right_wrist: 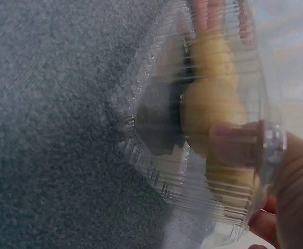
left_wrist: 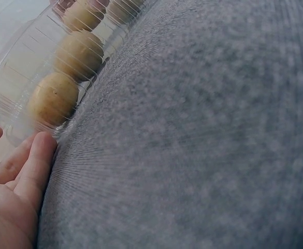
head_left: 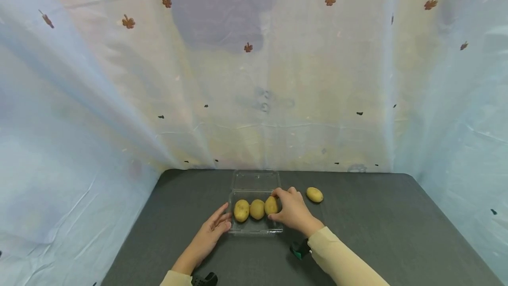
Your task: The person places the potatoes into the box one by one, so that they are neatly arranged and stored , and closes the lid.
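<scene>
A clear plastic clamshell box [head_left: 254, 228] lies on the table with its lid [head_left: 255, 180] folded back, away from me. Three yellow potatoes stand in a row inside: a left potato [head_left: 241, 211], a middle potato [head_left: 257, 209] and a right potato [head_left: 271, 205]. My right hand [head_left: 294, 208] reaches over the box's right wall and holds the right potato between thumb and fingers. Fairly straight fingers of my left hand [head_left: 210, 233] touch the left wall from outside. The left wrist view shows a fingertip [left_wrist: 45, 140] against the ribbed wall, low down near the table.
Another potato [head_left: 315, 194] lies on the dark grey table [head_left: 357, 233], right of the box and beyond my right hand. A pale patterned plastic curtain [head_left: 301, 78] hangs behind the table and along both sides. Dark straps with devices sit at both wrists.
</scene>
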Motion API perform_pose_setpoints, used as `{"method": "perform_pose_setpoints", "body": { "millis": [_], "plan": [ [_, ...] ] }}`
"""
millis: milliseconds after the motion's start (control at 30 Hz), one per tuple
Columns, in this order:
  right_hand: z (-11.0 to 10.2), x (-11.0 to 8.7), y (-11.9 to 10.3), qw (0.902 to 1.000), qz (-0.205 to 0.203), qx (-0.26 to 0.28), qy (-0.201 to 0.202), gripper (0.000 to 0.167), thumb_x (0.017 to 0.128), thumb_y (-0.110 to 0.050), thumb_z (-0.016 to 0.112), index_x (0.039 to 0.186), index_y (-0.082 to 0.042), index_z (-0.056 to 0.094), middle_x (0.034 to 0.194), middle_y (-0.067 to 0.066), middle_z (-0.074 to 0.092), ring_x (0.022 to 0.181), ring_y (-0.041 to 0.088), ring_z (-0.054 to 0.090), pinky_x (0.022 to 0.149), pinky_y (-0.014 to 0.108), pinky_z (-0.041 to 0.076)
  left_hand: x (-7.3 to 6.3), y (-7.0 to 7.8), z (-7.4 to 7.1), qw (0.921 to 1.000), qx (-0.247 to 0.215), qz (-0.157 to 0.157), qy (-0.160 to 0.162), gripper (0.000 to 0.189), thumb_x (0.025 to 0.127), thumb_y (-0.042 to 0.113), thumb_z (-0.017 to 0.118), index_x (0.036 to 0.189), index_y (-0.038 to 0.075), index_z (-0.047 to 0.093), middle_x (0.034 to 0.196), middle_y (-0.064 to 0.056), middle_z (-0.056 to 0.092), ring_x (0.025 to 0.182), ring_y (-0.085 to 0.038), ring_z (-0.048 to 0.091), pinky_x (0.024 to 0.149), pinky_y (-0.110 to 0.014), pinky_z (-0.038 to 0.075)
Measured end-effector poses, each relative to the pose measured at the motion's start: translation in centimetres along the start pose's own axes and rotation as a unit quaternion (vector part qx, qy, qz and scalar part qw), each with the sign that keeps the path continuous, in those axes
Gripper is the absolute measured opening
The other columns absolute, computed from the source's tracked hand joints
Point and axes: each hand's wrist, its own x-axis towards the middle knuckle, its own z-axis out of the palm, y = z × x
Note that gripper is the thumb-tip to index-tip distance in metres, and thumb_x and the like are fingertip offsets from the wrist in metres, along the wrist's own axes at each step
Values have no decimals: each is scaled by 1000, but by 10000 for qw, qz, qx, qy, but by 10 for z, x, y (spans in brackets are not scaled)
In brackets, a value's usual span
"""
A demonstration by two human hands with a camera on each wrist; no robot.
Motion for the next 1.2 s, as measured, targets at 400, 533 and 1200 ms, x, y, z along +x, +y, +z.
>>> {"method": "perform_pose_setpoints", "body": {
  "millis": [400,533,1200],
  "plan": [
    [-3,3,-2,9981,-318,-531,-37,59,73,-35,86,124,-17,61,105,-7,62,94,19,42,75,37,31,0,1,-1,10000,-49,69,-28,63,101,29,55,155,27,23,148,-16,39,137,-30,36,106,-41,39],
    [-3,3,-4,9957,-447,-813,15,60,72,-36,87,122,-16,62,104,-6,64,91,18,42,74,37,28,-1,1,-1,10000,-50,51,-36,63,100,30,55,155,27,22,149,-16,39,137,-30,35,107,-42,38],
    [-6,-6,5,9959,-646,-448,440,47,81,-37,79,119,-14,66,114,2,64,99,22,53,85,42,43,0,-1,0,9998,22,110,-135,63,102,31,52,155,28,20,150,-17,36,137,-31,35,106,-40,39]
  ]
}}
